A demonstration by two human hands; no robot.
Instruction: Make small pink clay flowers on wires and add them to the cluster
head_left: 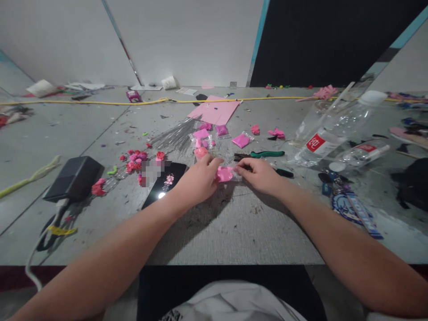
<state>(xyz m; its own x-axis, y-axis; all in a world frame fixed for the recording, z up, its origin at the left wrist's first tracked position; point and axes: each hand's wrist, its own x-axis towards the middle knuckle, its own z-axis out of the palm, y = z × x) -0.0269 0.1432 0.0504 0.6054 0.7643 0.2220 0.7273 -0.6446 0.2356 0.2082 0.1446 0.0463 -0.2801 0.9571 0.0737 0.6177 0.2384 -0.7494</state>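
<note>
A small clear packet of pink, clay-like material (pixel 224 174) is between my two hands, just above or on the grey table. My left hand (pixel 202 176) grips its left end, with the fingertips partly hidden behind the hand. At the packet's clear right edge, my right hand (pixel 259 174) pinches the plastic between thumb and fingers. Green-handled pliers (pixel 267 154) lie just beyond my right hand, and a dark-handled tool is partly covered by it. A coral-coloured lump (pixel 201 153) rests beyond my left hand, near more pink packets (pixel 242 140).
Left of my hands lie a lit phone (pixel 167 178), red and pink clay flowers (pixel 135 160) and a black power adapter (pixel 73 178). Thin wires (pixel 177 136) and a pink sheet (pixel 217 109) are farther back. Plastic bottles (pixel 321 142) and a keychain (pixel 351 207) occupy the right.
</note>
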